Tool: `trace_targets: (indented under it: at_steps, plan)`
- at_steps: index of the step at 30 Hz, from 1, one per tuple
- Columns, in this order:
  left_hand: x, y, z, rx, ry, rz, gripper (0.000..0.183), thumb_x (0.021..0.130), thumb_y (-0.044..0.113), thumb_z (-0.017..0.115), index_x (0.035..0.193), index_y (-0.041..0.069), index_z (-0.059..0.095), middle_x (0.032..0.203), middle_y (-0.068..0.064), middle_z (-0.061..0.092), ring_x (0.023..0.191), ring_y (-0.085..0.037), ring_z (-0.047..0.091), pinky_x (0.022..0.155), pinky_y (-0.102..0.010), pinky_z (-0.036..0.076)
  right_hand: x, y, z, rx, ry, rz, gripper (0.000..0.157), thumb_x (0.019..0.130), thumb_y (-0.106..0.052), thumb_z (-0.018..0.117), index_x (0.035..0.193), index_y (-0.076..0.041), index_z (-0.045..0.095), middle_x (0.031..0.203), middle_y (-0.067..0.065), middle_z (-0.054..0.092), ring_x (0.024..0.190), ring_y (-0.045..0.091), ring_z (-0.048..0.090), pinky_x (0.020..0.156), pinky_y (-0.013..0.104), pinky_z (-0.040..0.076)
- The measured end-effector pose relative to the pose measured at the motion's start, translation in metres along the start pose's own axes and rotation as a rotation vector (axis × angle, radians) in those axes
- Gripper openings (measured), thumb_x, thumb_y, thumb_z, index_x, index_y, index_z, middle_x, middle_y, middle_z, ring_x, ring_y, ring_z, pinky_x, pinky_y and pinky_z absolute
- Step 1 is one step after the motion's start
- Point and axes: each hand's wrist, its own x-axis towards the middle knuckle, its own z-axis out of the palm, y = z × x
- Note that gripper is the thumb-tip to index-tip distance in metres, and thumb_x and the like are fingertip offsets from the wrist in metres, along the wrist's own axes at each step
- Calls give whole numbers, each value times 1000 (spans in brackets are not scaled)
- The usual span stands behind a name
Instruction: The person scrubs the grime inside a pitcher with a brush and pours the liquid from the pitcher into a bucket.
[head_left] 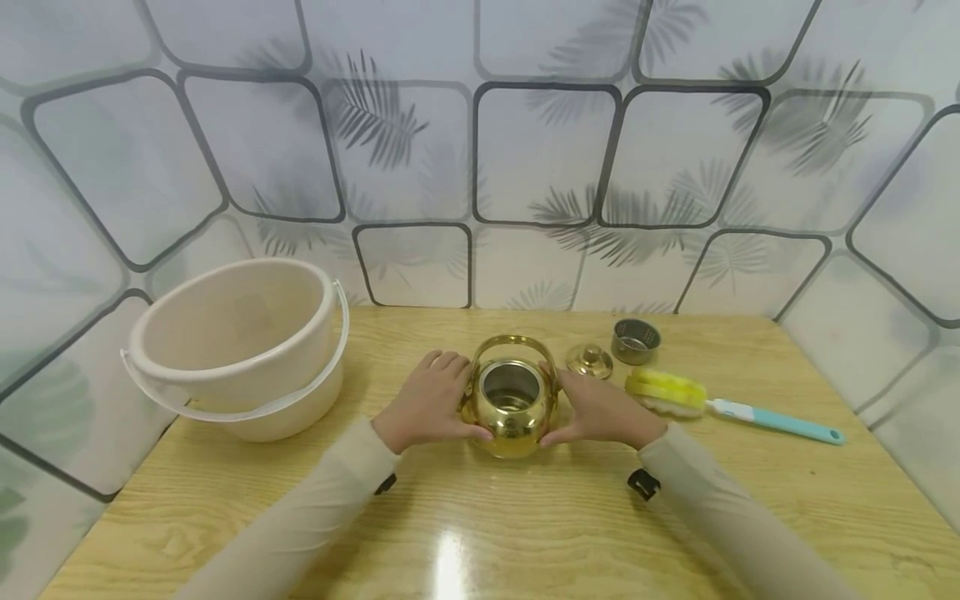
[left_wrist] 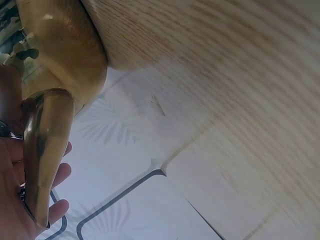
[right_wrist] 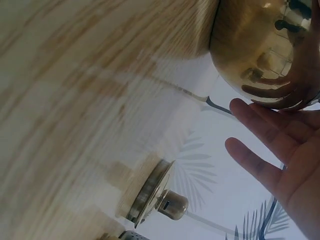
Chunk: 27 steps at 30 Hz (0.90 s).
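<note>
A shiny gold teapot stands lidless on the table, its mouth facing up and its arched handle raised. My left hand holds it from the left, thumb at the front. In the left wrist view the spout lies against that palm, with fingertips showing past it. From the right, my right hand holds the body, thumb forward; two of its fingers spread out beside the pot in the right wrist view. The gold lid with a round knob lies just behind the right hand.
A small metal strainer sits at the back right. In front of it lies a yellow-headed brush with a blue and white handle. A large white bucket with a bail handle stands at left. Patterned covering encloses the table's back and sides.
</note>
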Motion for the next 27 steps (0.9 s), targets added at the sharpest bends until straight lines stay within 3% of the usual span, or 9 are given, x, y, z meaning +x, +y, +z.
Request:
trace_targets:
  at_steps: [15,22,25,27]
  plan:
    - [3,4,-3,-43,-39,-24,97,64,77,59,120,-2,56,111,-14,63,109,-28,56,101,-42,39,3,-2,-1,54,23,-21,102,61,-56,78,138,-2,39,126,18,58,112,35,58,92,48,48]
    - [4,0,-10,-66,-13,-13,120,64,90,13,123,-5,54,111,-16,62,108,-30,56,100,-44,40,9,-3,-8,74,42,-34,99,59,-54,80,136,-4,42,124,15,60,111,32,60,92,47,48]
    - [5,-2,-16,-54,-10,-14,116,66,90,20,124,-4,54,111,-15,63,107,-29,57,100,-43,40,12,-3,-12,69,43,-56,98,60,-54,80,137,-6,42,126,14,59,111,31,60,93,46,48]
    - [6,-4,-21,-38,-16,-17,111,67,88,33,125,-3,54,111,-14,63,108,-29,57,100,-43,40,16,-2,-15,62,54,-82,97,60,-52,80,136,-5,43,125,14,60,110,30,61,92,45,49]
